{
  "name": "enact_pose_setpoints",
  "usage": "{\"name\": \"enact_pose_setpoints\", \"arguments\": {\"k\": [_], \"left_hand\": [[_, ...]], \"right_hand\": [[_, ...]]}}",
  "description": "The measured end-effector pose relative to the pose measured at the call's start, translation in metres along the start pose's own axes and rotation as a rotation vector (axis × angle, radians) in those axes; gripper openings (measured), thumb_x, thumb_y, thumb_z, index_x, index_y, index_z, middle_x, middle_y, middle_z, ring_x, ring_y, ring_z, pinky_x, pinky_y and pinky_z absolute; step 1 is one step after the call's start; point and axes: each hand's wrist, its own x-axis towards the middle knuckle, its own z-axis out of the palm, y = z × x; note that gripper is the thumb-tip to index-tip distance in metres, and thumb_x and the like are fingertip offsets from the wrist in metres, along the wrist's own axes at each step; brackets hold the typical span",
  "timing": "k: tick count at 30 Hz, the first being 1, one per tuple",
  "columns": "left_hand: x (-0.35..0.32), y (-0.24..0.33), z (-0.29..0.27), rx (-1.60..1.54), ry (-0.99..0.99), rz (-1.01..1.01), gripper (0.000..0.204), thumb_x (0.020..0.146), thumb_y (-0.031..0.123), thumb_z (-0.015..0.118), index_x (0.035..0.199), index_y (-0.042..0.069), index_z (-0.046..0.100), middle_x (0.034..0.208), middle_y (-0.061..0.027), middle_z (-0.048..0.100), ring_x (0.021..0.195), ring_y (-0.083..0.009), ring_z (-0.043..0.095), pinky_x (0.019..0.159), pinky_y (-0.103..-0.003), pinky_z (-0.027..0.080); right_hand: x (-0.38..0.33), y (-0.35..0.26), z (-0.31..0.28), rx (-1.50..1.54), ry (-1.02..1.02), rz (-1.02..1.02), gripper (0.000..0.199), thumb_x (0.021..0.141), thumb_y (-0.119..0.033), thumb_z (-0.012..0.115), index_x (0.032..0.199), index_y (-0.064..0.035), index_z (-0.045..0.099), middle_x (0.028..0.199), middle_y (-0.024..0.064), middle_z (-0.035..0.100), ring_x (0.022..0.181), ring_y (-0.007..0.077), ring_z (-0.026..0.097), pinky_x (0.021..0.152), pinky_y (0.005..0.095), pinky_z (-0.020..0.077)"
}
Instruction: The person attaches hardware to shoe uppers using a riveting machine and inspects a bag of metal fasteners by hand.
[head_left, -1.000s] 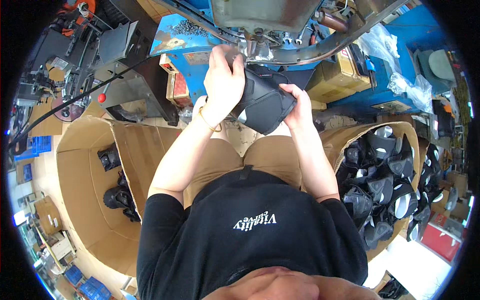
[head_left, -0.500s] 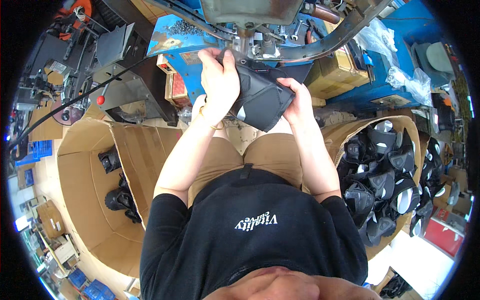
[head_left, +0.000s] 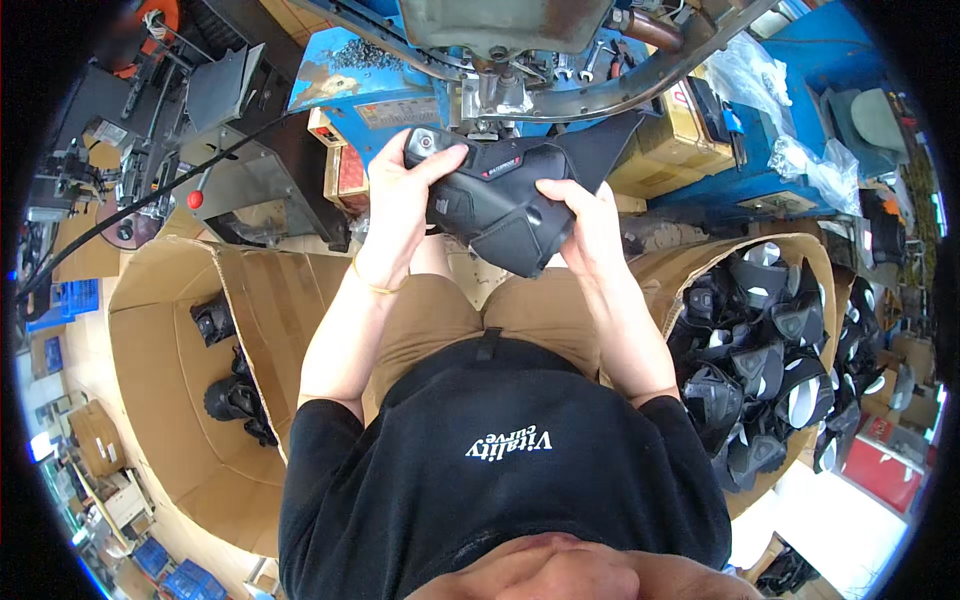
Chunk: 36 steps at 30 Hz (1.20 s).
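Note:
A black shoe upper (head_left: 497, 212) with a small red-edged tag is stretched between my two hands, just in front of the machine. My left hand (head_left: 398, 200) grips its left end, thumb on top, beside a round metal eyelet (head_left: 425, 142). Farther along, my right hand (head_left: 590, 225) pinches the right side with the thumb over the face; the fingers underneath are partly hidden. A black flap of the upper reaches past that hand to the far right. Beyond the upper stands the grey metal press head (head_left: 505, 25), its narrow working tip close to the upper's far edge.
An open cardboard box (head_left: 165, 370) at left holds a few black uppers. The box at right (head_left: 815, 250) is heaped with more uppers. Small dark metal pieces lie on the blue machine table (head_left: 315, 85). A curved metal arm (head_left: 640, 95) and wrenches (head_left: 592, 65) are at the far side.
The upper has come away from the press tip toward me and been turned, so its eyelet and tag now face up. My left hand has shifted left and nearer.

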Motion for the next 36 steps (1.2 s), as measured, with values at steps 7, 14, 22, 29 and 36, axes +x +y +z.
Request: {"name": "enact_pose_setpoints", "arguments": {"k": [7,14,22,29,36], "left_hand": [[0.025,-0.025,-0.042,0.438,0.006,0.366,0.014,0.086,0.015,0.069,0.089,0.001,0.068,0.080,-0.0034,0.067,0.072,-0.0117,0.060,0.069,-0.025,0.047],[0.169,-0.043,-0.114,1.149,0.313,0.849,0.017,0.077,0.014,0.071,0.091,0.005,0.070,0.088,-0.0132,0.063,0.085,-0.0318,0.062,0.077,-0.040,0.049],[0.179,-0.036,-0.094,1.491,0.344,0.763,0.010,0.082,0.013,0.062,0.080,0.003,0.060,0.082,-0.0160,0.060,0.080,-0.0369,0.060,0.072,-0.045,0.048],[0.034,-0.010,-0.006,0.628,-0.129,0.743,0.009,0.081,0.008,0.067,0.085,0.001,0.062,0.077,-0.0125,0.060,0.077,-0.0285,0.061,0.067,-0.037,0.048],[0.032,-0.017,0.013,0.633,-0.047,0.846,0.007,0.078,0.003,0.065,0.083,0.001,0.060,0.077,-0.0115,0.057,0.073,-0.0304,0.058,0.065,-0.038,0.047]], "right_hand": [[-0.035,0.001,-0.033,-0.088,0.006,0.140,0.036,0.072,0.002,0.062,0.108,0.0034,0.057,0.097,0.0105,0.064,0.086,0.0204,0.064,0.079,0.0328,0.0534],[-0.068,0.027,-0.047,-0.218,-0.072,0.384,0.037,0.071,0.003,0.062,0.108,0.0058,0.057,0.094,0.0106,0.065,0.081,0.0191,0.066,0.075,0.0314,0.0549],[-0.075,0.021,-0.039,-0.231,-0.037,0.374,0.031,0.073,0.006,0.061,0.104,0.0060,0.059,0.091,0.0095,0.067,0.078,0.0184,0.066,0.072,0.0299,0.0547],[-0.069,0.015,-0.043,-0.347,-0.009,0.338,0.025,0.072,0.004,0.061,0.097,0.0065,0.063,0.088,0.0105,0.068,0.076,0.0185,0.066,0.071,0.0294,0.0539],[-0.067,0.020,-0.059,-0.333,-0.015,0.317,0.021,0.073,0.002,0.063,0.095,0.0038,0.064,0.086,0.0073,0.067,0.074,0.0151,0.064,0.070,0.0268,0.0519]]}}
